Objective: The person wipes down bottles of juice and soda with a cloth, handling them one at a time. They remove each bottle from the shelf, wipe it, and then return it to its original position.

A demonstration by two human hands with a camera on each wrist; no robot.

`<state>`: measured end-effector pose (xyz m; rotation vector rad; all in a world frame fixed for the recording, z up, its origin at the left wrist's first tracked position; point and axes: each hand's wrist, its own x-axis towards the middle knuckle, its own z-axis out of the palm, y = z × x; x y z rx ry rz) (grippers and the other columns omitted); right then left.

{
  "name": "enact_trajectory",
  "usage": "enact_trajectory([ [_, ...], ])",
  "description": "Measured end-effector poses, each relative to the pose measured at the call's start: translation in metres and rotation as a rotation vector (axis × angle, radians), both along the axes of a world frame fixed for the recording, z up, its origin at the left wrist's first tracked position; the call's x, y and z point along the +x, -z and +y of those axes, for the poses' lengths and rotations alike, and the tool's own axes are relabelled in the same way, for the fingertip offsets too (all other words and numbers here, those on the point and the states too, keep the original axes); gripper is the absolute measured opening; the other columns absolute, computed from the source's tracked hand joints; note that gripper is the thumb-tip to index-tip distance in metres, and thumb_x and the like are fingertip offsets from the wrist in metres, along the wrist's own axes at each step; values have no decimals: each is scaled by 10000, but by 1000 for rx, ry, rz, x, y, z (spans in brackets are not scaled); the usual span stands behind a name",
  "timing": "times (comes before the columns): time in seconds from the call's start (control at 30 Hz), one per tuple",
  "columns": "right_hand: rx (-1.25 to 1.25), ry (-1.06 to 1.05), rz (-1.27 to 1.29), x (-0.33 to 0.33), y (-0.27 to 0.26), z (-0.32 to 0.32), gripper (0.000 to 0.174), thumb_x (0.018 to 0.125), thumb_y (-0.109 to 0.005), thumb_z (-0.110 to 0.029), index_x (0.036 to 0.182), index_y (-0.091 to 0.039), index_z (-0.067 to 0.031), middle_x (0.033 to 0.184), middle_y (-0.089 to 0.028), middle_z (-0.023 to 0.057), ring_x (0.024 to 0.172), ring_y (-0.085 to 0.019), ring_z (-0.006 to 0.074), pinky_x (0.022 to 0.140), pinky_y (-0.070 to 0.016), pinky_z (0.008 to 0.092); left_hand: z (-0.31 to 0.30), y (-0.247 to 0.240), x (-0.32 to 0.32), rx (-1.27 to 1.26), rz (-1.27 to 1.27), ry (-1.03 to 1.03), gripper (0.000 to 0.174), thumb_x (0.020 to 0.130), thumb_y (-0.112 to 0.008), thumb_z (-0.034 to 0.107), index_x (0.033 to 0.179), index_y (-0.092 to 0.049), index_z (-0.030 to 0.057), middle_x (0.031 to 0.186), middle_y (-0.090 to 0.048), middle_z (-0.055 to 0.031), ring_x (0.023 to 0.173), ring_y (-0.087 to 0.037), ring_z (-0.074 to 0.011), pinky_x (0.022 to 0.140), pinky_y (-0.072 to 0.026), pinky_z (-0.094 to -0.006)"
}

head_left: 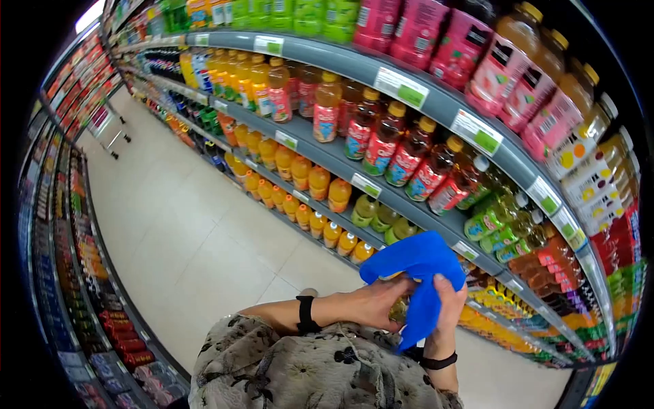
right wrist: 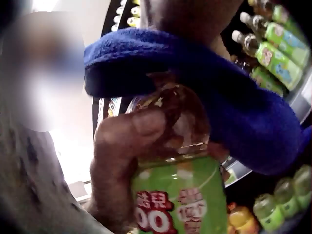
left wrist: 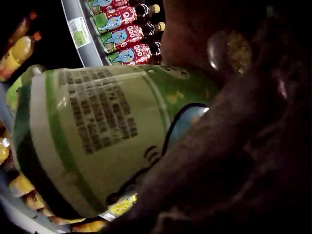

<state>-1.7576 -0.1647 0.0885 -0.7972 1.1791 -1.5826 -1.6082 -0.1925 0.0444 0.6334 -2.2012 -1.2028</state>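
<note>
My left hand (head_left: 377, 302) grips a clear drink bottle (right wrist: 183, 195) with a green label; its thumb (right wrist: 141, 124) and fingers wrap round the shoulder. In the left wrist view the bottle's label (left wrist: 102, 112) shows large, with rows of small print. A blue cloth (head_left: 426, 255) lies draped around the top of the bottle and hides the cap. From the right side, my right hand (head_left: 448, 296) holds the cloth, thumb over it, one end hanging down. Most of the bottle is hidden by hand and cloth in the head view.
Shelves of drinks curve along the right, with red-labelled bottles (head_left: 385, 140), green-labelled bottles (head_left: 497, 218) and orange bottles (head_left: 300, 170). Grey shelf edges (head_left: 306, 54) carry price tags. Another shelf row (head_left: 75, 273) lines the left, across a pale tiled floor (head_left: 177, 204). A cart (head_left: 105, 129) stands far down the aisle.
</note>
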Motion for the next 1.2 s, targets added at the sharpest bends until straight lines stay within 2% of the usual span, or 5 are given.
enact_trajectory([
  [0.13,-63,-448,-374,-22,35,-27,252,907,-528,-283,1027,-544,-62,844,-589,40,740,-575,125,633,-475,252,-7,-6,6,-123,92,119,609,631,-752,202,1134,-442,55,1077,-436,-156,996,-501,-323,847,-441,-379],
  [0.43,40,-347,-479,4,45,-30,500,928,-428,-427,1233,-437,-30,1145,-552,120,1018,-567,213,874,-470,349,-20,-50,16,-434,602,-321,622,574,-791,174,1096,-480,38,1109,-449,-137,994,-501,-262,854,-421,-346],
  [0.93,-560,-78,429,27,46,2,642,849,-583,-260,1357,-251,-52,1361,-328,124,1224,-386,260,1021,-322,406,-17,-50,0,-465,709,-716,627,650,-735,162,1163,-399,27,1111,-443,-193,985,-504,-337,820,-435,-399],
  [1.03,-353,-103,-437,-3,93,-25,477,946,-411,-297,1348,-315,-57,1334,-398,122,1189,-429,270,1016,-340,397,-13,-55,-9,-596,751,-610,570,641,-743,168,1121,-460,47,1074,-484,-177,938,-529,-339,793,-452,-401],
  [1.2,-90,-172,-481,-4,81,-17,473,949,-400,-301,1347,-317,-59,1334,-400,122,1190,-429,269,1017,-340,397,-14,-59,-17,-646,790,-317,615,613,-765,204,1132,-471,56,1073,-500,-166,923,-557,-331,742,-490,-383],
])
